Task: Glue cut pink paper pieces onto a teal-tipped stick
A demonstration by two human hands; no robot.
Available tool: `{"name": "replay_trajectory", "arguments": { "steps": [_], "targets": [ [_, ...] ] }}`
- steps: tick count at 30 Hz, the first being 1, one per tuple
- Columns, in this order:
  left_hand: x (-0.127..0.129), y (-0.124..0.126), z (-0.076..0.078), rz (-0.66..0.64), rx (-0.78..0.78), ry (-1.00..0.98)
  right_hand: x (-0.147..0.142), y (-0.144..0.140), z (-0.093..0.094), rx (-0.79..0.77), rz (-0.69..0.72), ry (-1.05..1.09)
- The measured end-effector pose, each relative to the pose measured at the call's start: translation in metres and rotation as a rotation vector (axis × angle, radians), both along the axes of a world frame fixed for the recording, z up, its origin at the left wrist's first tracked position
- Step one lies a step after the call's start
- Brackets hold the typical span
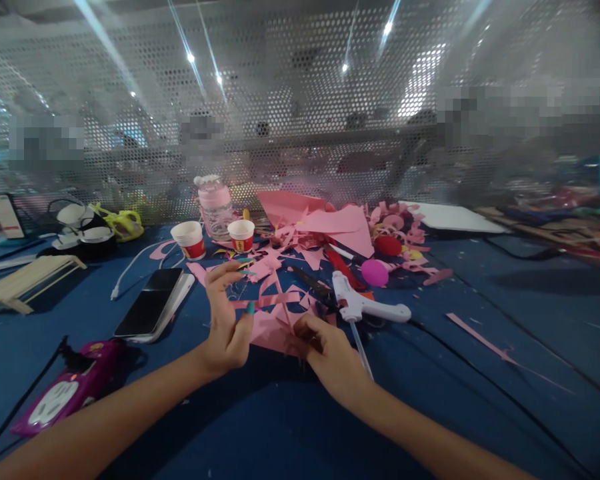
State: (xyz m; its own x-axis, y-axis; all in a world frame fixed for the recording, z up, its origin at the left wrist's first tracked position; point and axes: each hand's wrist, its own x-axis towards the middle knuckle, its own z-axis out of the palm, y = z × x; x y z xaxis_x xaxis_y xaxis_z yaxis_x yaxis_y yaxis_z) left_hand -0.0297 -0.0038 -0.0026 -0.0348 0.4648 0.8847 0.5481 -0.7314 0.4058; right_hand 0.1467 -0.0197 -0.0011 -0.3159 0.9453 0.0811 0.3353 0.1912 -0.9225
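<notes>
My left hand (225, 327) is raised over the table, its thumb and fingers spread apart in a curve with nothing clearly between them. Just beyond its thumb is the end of a thin pink paper strip (280, 299). With fingertips pinched, my right hand (330, 353) holds a narrow upright strip of pink paper (286, 310); the exact grip is partly hidden by the fingers. Behind and between the hands lies a larger piece of pink paper (267, 333). A white glue gun (373, 307) with a clear glue stick rests right beside my right hand. Dark scissors (313, 285) lie behind it.
Pink paper scraps (340, 227) are heaped at the back, near two paper cups (189, 241) and a pink-lidded bottle (214, 207). A phone (150, 303) and purple power strip (73, 387) lie left. The glue gun's black cord (485, 373) crosses the right side.
</notes>
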Motion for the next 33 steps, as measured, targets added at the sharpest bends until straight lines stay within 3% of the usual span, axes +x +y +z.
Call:
{"name": "replay_trajectory", "arguments": {
  "steps": [3,5,9,17,20,23,25,29,33],
  "targets": [
    [0.002,-0.008,0.007,0.028,0.171,0.280,0.000,-0.001,0.000,-0.002,-0.014,-0.005],
    [0.007,-0.012,0.013,0.014,0.187,0.460,0.000,-0.002,0.001,0.024,-0.024,-0.013],
    [0.016,-0.011,0.017,0.132,0.042,0.477,-0.001,-0.003,0.003,0.072,-0.031,-0.067],
    [0.015,-0.002,-0.002,0.215,0.088,0.291,0.002,0.001,0.000,0.029,-0.041,0.029],
    [0.017,-0.004,0.000,0.155,-0.120,0.234,0.005,0.001,-0.001,0.021,-0.039,0.060],
    [0.018,-0.005,0.008,0.019,-0.419,0.234,0.007,0.001,0.001,0.023,-0.039,0.079],
    [0.017,-0.005,0.013,-0.084,-0.521,0.270,0.008,0.002,0.003,0.023,-0.044,0.107],
    [0.014,-0.002,0.019,-0.160,-0.543,0.311,0.012,0.005,0.003,-0.029,-0.057,0.206],
    [0.011,0.002,0.018,-0.180,-0.512,0.507,0.017,0.009,0.000,-0.032,-0.062,0.256]
  ]
}}
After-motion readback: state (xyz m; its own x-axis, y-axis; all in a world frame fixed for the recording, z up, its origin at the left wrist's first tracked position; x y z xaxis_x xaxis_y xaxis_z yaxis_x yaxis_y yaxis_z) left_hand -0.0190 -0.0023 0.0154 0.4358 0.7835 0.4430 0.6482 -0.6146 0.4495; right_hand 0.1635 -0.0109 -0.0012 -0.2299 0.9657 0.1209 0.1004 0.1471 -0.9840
